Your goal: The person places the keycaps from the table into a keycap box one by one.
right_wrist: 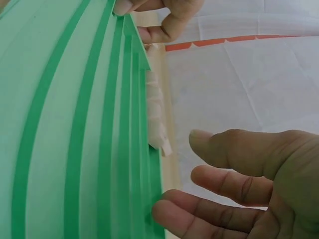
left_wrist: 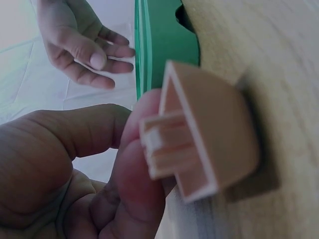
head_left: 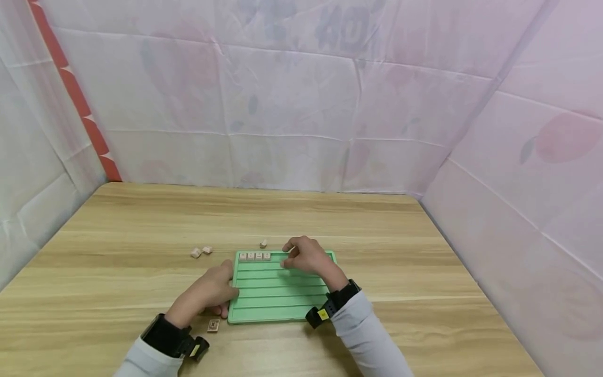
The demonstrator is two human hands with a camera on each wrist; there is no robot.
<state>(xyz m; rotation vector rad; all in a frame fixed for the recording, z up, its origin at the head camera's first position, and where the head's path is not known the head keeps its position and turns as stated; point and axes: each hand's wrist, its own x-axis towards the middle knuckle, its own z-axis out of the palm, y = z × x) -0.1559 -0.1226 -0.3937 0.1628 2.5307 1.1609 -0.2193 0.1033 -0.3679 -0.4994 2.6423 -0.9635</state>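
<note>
A pale green ridged tray lies on the table, with several light keycaps in a row at the left end of its top groove. My left hand grips the tray's left edge, its thumb over the rim. Beside its fingers an upturned keycap rests on the table, its hollow underside and stem showing. Above the upper right of the tray hovers my right hand. In the right wrist view its thumb and fingers are apart, with nothing between them.
Two loose keycaps lie on the wooden table beyond the tray's left corner. Another keycap sits just behind the tray's far edge. Pale printed sheets hang around the table's back and sides.
</note>
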